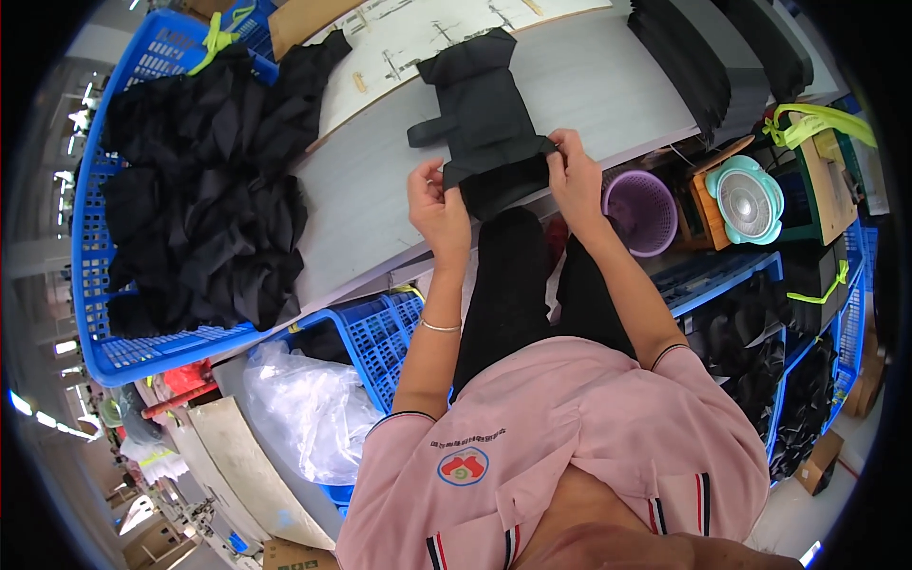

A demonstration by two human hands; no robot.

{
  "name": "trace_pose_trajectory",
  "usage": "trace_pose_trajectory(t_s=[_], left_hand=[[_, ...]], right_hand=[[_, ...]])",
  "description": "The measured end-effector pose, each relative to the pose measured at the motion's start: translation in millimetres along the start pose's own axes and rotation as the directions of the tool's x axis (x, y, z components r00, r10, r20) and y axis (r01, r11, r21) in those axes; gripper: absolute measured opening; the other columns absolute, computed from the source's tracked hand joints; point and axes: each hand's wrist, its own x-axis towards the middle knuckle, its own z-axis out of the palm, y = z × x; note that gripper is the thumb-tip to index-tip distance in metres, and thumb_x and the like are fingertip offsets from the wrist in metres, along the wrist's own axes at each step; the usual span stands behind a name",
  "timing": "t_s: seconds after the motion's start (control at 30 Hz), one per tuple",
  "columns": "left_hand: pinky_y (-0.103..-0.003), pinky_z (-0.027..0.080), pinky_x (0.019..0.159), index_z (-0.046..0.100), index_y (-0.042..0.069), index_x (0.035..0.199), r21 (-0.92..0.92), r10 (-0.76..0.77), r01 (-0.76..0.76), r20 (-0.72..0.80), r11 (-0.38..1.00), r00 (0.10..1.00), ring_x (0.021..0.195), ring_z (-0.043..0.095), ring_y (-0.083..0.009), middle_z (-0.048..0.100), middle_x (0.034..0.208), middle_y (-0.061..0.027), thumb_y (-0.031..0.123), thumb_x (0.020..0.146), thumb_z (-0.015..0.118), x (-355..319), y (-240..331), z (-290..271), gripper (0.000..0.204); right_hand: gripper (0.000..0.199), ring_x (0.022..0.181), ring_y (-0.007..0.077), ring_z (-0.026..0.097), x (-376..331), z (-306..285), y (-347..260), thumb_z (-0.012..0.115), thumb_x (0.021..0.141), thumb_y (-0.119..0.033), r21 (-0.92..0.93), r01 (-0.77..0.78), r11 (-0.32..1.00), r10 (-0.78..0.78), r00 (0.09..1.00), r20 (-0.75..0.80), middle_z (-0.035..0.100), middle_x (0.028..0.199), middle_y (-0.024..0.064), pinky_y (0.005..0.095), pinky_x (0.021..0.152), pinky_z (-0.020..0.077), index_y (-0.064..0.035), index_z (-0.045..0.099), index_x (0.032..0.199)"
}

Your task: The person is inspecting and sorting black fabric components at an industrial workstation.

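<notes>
A black sewn fabric piece lies on the grey table, its near edge drawn over the table's front edge toward me. From its left side sticks out a small strap-like tab. My left hand pinches the near left corner between thumb and fingers. At the near right corner my right hand is closed on the cloth in the same way. Between the hands the near flap hangs a little, just above my lap.
On the left stands a blue basket heaped with black fabric pieces. Stacks of black sheets lie at the far right. Beside my right arm are a purple bin and a turquoise-framed stool. Clear plastic fills the lower left.
</notes>
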Motion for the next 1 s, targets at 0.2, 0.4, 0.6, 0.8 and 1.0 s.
trace_pose_trajectory(t_s=[0.2, 0.4, 0.6, 0.8, 1.0], left_hand=[[-0.019, 0.040, 0.058, 0.057, 0.003, 0.120, 0.177, 0.081, -0.087, 0.043, 0.980, 0.996, 0.068, 0.050, -0.0032, 0.058, 0.091, -0.0004, 0.000, 0.091, 0.065, -1.2, -16.0, 11.6, 0.031], [-0.027, 0.046, 0.078, 0.059, 0.003, 0.120, 0.183, -0.041, 0.031, 0.050, 0.983, 0.998, 0.086, 0.058, -0.0137, 0.065, 0.102, -0.0074, 0.003, 0.091, 0.065, 2.1, -19.4, 14.1, 0.030], [-0.029, 0.047, 0.089, 0.059, 0.003, 0.120, 0.170, 0.057, -0.060, 0.026, 0.984, 0.998, 0.096, 0.061, -0.0173, 0.066, 0.106, -0.0097, 0.002, 0.092, 0.063, 3.2, -15.9, 15.2, 0.028], [-0.030, 0.048, 0.089, 0.064, 0.003, 0.114, 0.226, 0.056, -0.065, 0.044, 0.972, 0.997, 0.094, 0.062, -0.0184, 0.065, 0.103, -0.0084, -0.003, 0.088, 0.063, 6.9, -10.1, 9.3, 0.027], [-0.031, 0.048, 0.087, 0.068, 0.005, 0.106, 0.347, 0.187, -0.208, 0.094, 0.914, 0.978, 0.088, 0.064, -0.0216, 0.061, 0.107, -0.0070, -0.009, 0.079, 0.063, 6.3, 21.3, 8.4, 0.031]], right_hand=[[0.014, 0.073, 0.0129, 0.064, -7.2, -19.0, 21.8, 0.066, 0.091, -0.009, 0.342, -0.447, 0.826, 0.242, 0.831, 0.501, 0.066, 0.082, 0.0069, 0.0274, 0.065, 0.0498, 0.0012, 0.059, 0.097], [0.021, 0.075, 0.0058, 0.056, -2.3, -20.7, 8.9, 0.073, 0.085, -0.004, 0.328, -0.273, 0.904, 0.088, 0.871, 0.483, 0.059, 0.085, 0.0015, 0.0223, 0.066, 0.0468, -0.0018, 0.056, 0.096], [0.024, 0.072, 0.0024, 0.047, 9.0, -8.3, -6.1, 0.079, 0.080, -0.008, 0.440, -0.475, 0.762, 0.112, 0.766, 0.633, 0.051, 0.077, -0.0057, 0.0204, 0.064, 0.0403, -0.0044, 0.056, 0.084], [0.029, 0.064, 0.0067, 0.044, 4.6, 12.7, 3.1, 0.078, 0.079, -0.015, 0.420, -0.315, 0.851, 0.079, 0.868, 0.491, 0.047, 0.065, -0.0003, 0.0256, 0.059, 0.0390, -0.0024, 0.053, 0.075], [0.036, 0.056, 0.0308, 0.054, -1.6, -5.5, 13.2, 0.075, 0.074, -0.021, -0.186, -0.171, 0.968, 0.163, 0.985, -0.057, 0.052, 0.061, 0.0183, 0.0408, 0.054, 0.0422, 0.0002, 0.046, 0.072]])
